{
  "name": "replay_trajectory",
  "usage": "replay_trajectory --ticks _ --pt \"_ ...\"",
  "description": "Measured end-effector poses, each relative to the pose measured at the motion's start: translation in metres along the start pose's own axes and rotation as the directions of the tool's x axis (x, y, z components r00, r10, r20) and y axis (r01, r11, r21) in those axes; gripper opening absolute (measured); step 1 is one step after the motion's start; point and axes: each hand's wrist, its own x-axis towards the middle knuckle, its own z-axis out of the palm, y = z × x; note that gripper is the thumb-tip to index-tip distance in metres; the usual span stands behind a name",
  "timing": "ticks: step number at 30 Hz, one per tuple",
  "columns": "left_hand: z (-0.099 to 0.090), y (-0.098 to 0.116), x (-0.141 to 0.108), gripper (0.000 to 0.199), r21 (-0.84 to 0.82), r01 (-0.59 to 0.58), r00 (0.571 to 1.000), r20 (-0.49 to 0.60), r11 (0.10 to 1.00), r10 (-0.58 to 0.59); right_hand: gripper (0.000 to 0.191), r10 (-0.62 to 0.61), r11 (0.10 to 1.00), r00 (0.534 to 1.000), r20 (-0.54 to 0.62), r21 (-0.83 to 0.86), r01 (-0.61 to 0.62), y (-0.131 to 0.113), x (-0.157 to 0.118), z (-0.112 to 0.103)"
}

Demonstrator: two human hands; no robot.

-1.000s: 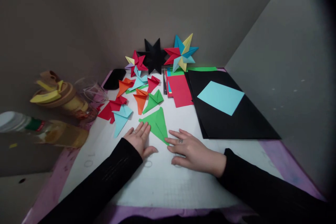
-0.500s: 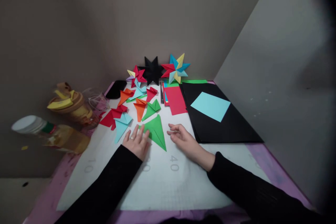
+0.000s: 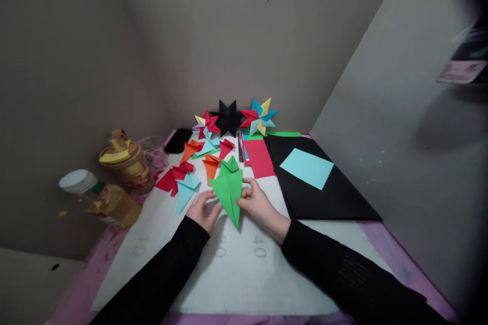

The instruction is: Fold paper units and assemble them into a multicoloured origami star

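Observation:
A kite-shaped folded green paper [image 3: 229, 192] is raised in front of me over the white mat, its long point towards me. My right hand [image 3: 262, 204] pinches its right edge between thumb and fingers. At its left edge, my left hand [image 3: 204, 212] curves with thumb and fingers apart; whether its fingertips touch the paper I cannot tell. Just behind lies a smaller folded green piece [image 3: 230, 163], partly covered. To the left of these are a light blue folded piece [image 3: 186, 190], a red folded piece [image 3: 171, 181] and an orange folded piece [image 3: 211, 164].
Finished paper stars, one black [image 3: 227, 118] and one multicoloured [image 3: 260, 117], lean on the back wall. A light blue sheet [image 3: 307, 167] lies on a black folder [image 3: 343, 203] at right, beside red sheets [image 3: 260, 159]. A bottle [image 3: 114, 203] and a lidded cup [image 3: 131, 165] stand left.
The green kite-shaped paper has been lifted off the mat. My right hand has moved left and taken its right edge; my left hand has drawn back from on top to its left edge.

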Motion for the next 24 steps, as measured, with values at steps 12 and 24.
replay_trajectory --ticks 12,24 --pt "0.024 0.03 0.045 0.03 -0.327 0.428 0.872 0.394 0.842 -0.29 0.025 -0.052 0.952 0.999 -0.002 0.302 0.05 -0.006 0.03 0.005" --pt "0.028 0.031 0.025 0.028 -0.193 0.474 0.82 0.452 0.859 -0.35 0.029 0.081 0.909 0.975 -0.209 0.417 0.013 -0.007 0.036 0.004"
